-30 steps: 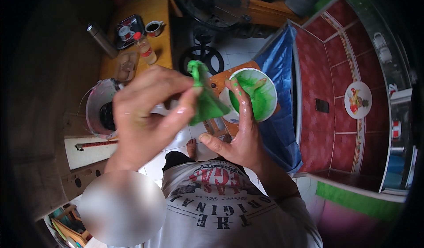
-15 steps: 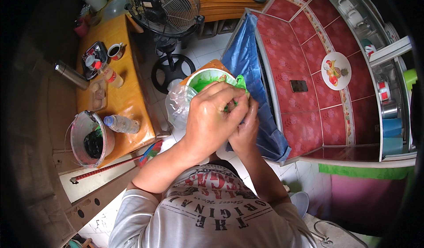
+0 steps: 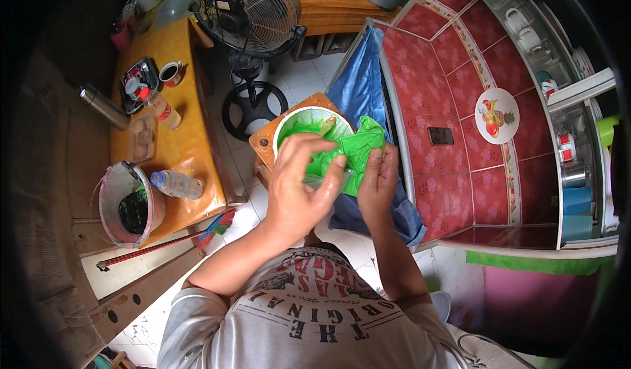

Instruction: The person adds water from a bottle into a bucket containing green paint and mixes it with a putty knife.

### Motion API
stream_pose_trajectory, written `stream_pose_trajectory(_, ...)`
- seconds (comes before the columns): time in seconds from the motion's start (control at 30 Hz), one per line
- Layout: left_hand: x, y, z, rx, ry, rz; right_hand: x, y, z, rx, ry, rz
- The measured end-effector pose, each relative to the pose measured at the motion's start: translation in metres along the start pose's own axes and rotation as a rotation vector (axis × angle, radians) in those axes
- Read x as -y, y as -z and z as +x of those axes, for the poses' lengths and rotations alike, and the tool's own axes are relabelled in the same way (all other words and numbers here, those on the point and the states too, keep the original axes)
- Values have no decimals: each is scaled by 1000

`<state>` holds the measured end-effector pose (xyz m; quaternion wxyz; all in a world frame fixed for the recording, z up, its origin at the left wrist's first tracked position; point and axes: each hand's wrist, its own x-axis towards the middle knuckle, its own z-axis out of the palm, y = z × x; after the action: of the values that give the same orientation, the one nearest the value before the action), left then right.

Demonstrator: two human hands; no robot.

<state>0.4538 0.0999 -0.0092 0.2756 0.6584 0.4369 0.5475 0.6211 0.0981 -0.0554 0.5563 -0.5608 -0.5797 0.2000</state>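
My right hand (image 3: pixel 379 175) grips the side of a plastic bag filled with a bright green mixture (image 3: pixel 360 149), holding it up in front of my chest. My left hand (image 3: pixel 296 188) is at the bag's other side, thumb and fingers spread apart, the thumb close to the bag. A little clear plastic shows between that thumb and the fingers; whether they touch it I cannot tell. Just beyond both hands stands a white bowl (image 3: pixel 281 127) smeared with green mixture. A spatula or spoon handle (image 3: pixel 328 126) leans inside it. The bowl rests on a small wooden stool (image 3: pixel 261 144).
Left, a yellow-topped table (image 3: pixel 197 162) bears a pail (image 3: pixel 156 214), water bottle (image 3: pixel 177 185), red-capped bottle (image 3: pixel 164 111) and dark-filled cup (image 3: pixel 171 74). A standing fan (image 3: pixel 246 14) is ahead. Right, a red-tiled counter (image 3: pixel 447 178) carries a phone (image 3: pixel 441 136) and fruit-patterned plate (image 3: pixel 496 115).
The bag was gathered between both hands, its clear end hanging left over the bowl. Now the left hand has opened, and the green-filled part lies tilted against my right hand.
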Motion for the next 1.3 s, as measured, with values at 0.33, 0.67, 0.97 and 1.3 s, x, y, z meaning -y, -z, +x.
stream_pose_trajectory(0.33, 50, -71, -46, 125, 382, -668, 24, 22, 43, 461, -145, -39)
stream_pose_trajectory(0.67, 27, -95, -62, 153, 762, -916, -6, 16, 66, 870, -337, -150)
stream_pose_trajectory(0.97, 18, -107, -55, 24, 937, -915, -8, 1, 80, 947, -735, -107)
stream_pose_trajectory(1.3, 32, -116, -59, 335, 756, -547, 15, -8, 93, 1107, -801, -184)
